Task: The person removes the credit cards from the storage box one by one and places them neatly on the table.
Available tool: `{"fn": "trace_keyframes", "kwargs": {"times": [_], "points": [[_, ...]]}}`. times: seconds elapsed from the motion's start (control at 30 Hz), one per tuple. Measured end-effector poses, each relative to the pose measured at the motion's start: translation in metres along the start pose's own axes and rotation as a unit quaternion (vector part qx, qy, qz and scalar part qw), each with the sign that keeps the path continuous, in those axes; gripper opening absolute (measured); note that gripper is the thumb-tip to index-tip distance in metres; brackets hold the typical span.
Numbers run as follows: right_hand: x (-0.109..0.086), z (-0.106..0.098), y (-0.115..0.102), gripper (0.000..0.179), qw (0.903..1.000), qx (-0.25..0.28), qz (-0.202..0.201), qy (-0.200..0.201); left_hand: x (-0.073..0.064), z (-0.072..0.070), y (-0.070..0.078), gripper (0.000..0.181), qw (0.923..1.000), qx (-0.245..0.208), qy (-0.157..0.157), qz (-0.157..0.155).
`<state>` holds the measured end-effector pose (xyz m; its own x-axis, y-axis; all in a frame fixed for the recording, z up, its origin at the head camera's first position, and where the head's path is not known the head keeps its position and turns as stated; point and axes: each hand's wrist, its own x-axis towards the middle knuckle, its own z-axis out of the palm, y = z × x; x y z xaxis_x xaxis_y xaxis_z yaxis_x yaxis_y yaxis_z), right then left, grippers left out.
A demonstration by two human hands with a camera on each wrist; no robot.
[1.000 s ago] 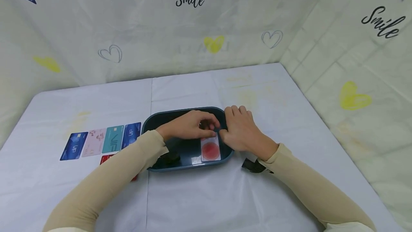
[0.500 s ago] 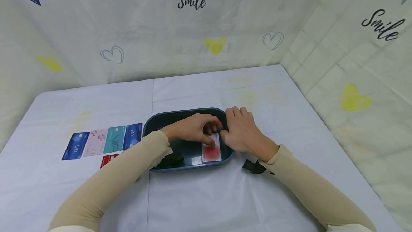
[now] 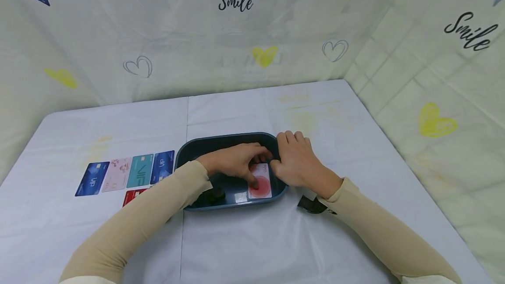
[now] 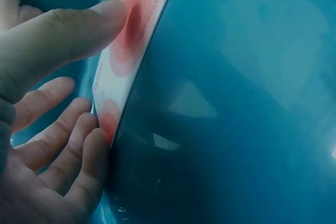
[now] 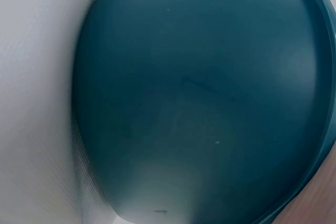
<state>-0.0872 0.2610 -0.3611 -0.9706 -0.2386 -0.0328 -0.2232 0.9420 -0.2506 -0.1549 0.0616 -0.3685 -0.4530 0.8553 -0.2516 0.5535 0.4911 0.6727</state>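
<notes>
A white card with red circles (image 3: 264, 184) lies at the right end of the dark blue-green tray (image 3: 234, 187). My left hand (image 3: 233, 160) reaches over the tray from the left. In the left wrist view, the thumb (image 4: 79, 30) comes over a red circle on the card (image 4: 119, 59), with a dark shadow by its tip. The other fingers are loosely bent, their tips right at the card's edge. My right hand (image 3: 296, 161) grips the tray's right rim. In the right wrist view, the tray (image 5: 199, 77) fills most of the picture, with a bit of skin at the lower right.
Left of the tray lies a row of cards: a blue one (image 3: 92, 179), a pink one (image 3: 116, 174), a teal one (image 3: 140, 171) and another blue one (image 3: 162, 165). A red card (image 3: 133, 195) is partly hidden by the left sleeve. A patterned cloth wall (image 3: 189, 34) stands behind the white table.
The left thumb has come nearer along the card, from its far end onto the red circle, uncovering the card's far part. The right hand keeps its grip on the rim.
</notes>
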Motion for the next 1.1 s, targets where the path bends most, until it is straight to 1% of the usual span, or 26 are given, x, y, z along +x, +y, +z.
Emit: {"fn": "trace_keyframes", "kwargs": {"times": [0.1, 0.27, 0.57, 0.67, 0.9, 1.1], "points": [[0.0001, 0.0003, -0.0003, 0.03, 1.0, 0.0, 0.001, 0.001, -0.0004, 0.001, 0.0002, 0.07, 0.9999, 0.007, -0.013, -0.001], [-0.0002, 0.0007, -0.0008, 0.03, 1.0, 0.0, 0.001, 0.004, -0.0011, 0.0026, 0.0004, 0.072, 0.9997, 0.012, -0.019, -0.002], [-0.0007, -0.0008, -0.0015, 0.028, 1.0, 0.0, -0.001, 0.007, -0.0008, 0.0028, 0.0042, 0.072, 0.9988, 0.019, -0.04, -0.02], [-0.0007, -0.0006, -0.0014, 0.028, 1.0, -0.002, -0.001, 0.007, -0.001, 0.0024, 0.0056, 0.071, 0.9986, 0.023, -0.042, -0.022], [-0.0005, -0.0006, -0.0008, 0.027, 1.0, -0.001, -0.002, 0.004, -0.0015, 0.0019, 0.0063, 0.07, 0.9985, 0.038, -0.038, -0.01], [-0.0001, -0.0011, -0.0005, 0.028, 1.0, 0.001, 0.0, 0.001, -0.0018, 0.0024, 0.006, 0.07, 0.9986, 0.036, -0.037, -0.004]]}}
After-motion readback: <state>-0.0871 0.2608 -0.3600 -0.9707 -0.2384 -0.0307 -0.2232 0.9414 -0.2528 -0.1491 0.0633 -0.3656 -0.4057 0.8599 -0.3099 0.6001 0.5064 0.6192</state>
